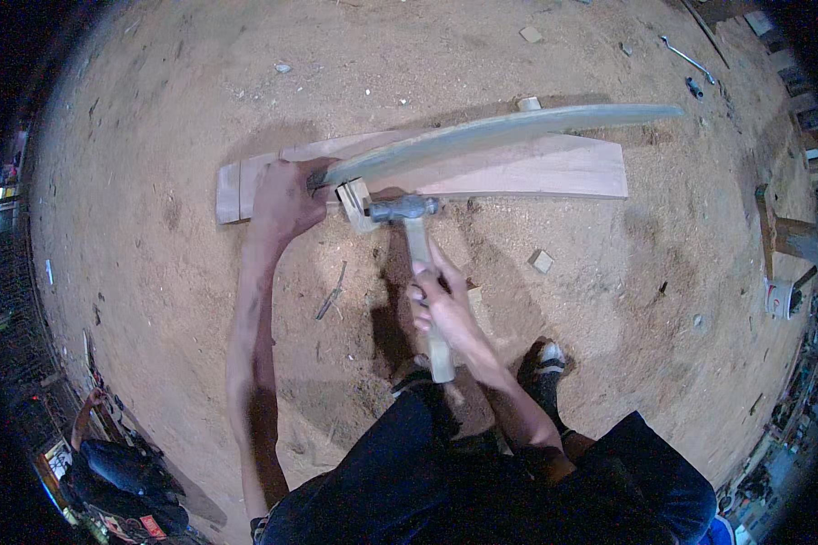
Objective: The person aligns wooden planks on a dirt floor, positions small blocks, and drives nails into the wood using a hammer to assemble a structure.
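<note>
My left hand (286,198) is closed around the left end of a long, curved, grey-green board (509,125), which tapers toward the right. A small pale wooden block (357,203) with dark slots sits against the near side of this end. My right hand (441,295) grips the wooden handle of a ball-peen hammer (414,208). One end of its metal head is at the block; whether they touch I cannot tell. Beneath the curved board lies a flat, pale wooden plank (563,168), partly covered by it and by my left hand.
Small wood offcuts (541,262) and a stick (332,291) lie on the sawdust-covered dirt ground. A wrench (688,59) is at the far right, and a white container (778,298) stands at the right beside wooden pieces. Another person (118,481) is at the lower left.
</note>
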Demonstrator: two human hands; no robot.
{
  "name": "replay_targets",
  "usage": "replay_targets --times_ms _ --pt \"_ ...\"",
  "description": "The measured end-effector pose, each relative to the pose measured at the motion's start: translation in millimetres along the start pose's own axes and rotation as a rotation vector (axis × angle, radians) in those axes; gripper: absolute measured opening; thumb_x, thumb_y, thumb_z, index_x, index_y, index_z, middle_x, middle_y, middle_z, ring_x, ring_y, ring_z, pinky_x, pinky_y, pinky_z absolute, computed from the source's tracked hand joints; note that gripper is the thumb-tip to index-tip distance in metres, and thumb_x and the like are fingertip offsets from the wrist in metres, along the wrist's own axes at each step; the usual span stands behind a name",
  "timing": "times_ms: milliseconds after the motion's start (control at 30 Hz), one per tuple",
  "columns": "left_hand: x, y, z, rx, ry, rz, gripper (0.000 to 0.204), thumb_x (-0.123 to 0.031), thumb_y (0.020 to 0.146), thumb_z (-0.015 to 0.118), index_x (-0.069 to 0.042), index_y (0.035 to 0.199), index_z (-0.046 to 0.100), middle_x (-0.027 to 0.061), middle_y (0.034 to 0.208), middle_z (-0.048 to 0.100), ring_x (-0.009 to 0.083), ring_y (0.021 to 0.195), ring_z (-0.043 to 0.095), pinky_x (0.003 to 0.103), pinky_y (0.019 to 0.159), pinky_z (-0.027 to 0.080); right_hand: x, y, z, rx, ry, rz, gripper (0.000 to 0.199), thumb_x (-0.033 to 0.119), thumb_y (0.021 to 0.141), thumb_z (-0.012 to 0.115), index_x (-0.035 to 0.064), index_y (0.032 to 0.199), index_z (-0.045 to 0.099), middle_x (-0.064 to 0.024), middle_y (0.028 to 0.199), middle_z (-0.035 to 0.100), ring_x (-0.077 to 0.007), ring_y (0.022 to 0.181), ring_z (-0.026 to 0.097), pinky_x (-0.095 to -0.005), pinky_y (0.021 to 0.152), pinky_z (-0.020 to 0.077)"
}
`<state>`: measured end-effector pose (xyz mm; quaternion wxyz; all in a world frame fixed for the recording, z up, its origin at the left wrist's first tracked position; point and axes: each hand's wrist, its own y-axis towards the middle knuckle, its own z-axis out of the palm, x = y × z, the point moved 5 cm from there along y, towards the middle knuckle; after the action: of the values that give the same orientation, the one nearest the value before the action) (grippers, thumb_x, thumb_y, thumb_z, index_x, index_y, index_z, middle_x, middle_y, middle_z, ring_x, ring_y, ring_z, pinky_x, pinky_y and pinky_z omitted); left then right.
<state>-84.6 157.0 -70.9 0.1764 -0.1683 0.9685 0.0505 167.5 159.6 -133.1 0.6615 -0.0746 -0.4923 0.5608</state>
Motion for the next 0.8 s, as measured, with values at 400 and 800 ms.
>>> replay_targets --times_ms 400,800 --pt "-9.5 15.2 9.6 -0.033 -0.049 0.047 0.038 -0.003 0.071 0.064 -0.010 0.106 0.077 0.0193 0.082 0.072 0.0367 0.075 0.070 0.044 0.071 0.056 4.5 -0.7 -37.0 -0.207 0.104 -0.085 0.058 0.027 0.107 0.052 0.0245 0.159 0.028 0.0036 0.073 0.042 -0.0062 0.053 0.037 -0.0219 0.044 0.0333" --pt "-17.7 16.2 18.6 -0.023 -0.018 0.049 0.036 -0.005 0.071 0.068 -0.008 0.105 0.076 0.0193 0.081 0.071 0.0377 0.076 0.070 0.045 0.072 0.055 19.2 5.4 -39.0 -0.309 0.227 -0.199 0.053 0.026 0.107 0.051 0.0226 0.157 0.033 0.0033 0.073 0.043 -0.0057 0.051 0.037 -0.0226 0.042 0.0348"
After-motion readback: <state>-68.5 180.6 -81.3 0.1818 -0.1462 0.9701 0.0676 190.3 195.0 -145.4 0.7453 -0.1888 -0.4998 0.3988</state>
